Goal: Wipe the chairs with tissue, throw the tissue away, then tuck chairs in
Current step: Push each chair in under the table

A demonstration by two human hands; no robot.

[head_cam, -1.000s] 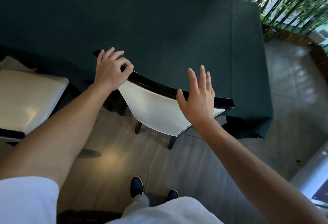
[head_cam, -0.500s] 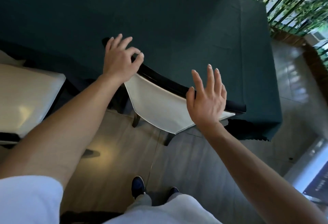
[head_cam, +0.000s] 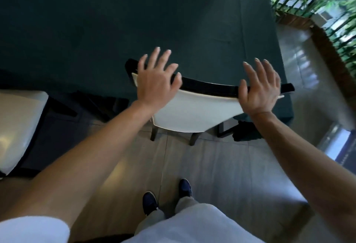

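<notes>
1. Both hands are over the back of the chair point(head_cam: 192, 112), and this looks like the tucking-in stage. No tissue is in sight in either hand.
2. Left hand point(head_cam: 154, 83): fingers spread and straight, palm over the left end of the dark top rail point(head_cam: 210, 87), gripping nothing. Whether the palm presses the rail or hovers just above it, I cannot tell.
3. Right hand point(head_cam: 259, 90): also flat and splayed, thumb lying along the rail near its right end, holding nothing.
4. The chair itself sits centre frame with its seat hidden under the table point(head_cam: 96, 31) and only the back and the rear legs showing on the near side. It looks close to fully in.
5. To finish well, I'd judge an even push from both palms is the thing, so the chair runs straight and doesn't skew into the hanging cloth at the right corner.
6. Textures now: the chair back is a smooth, pale, gently curved panel, capped by a glossy black rail. The table wears a dark green woven cloth with fold creases.
7. A second chair point(head_cam: 17, 127) waits at the left, its cream seat shiny and padded, clear of the table. The floor point(head_cam: 221, 165) is sleek, reflective tile.
</notes>
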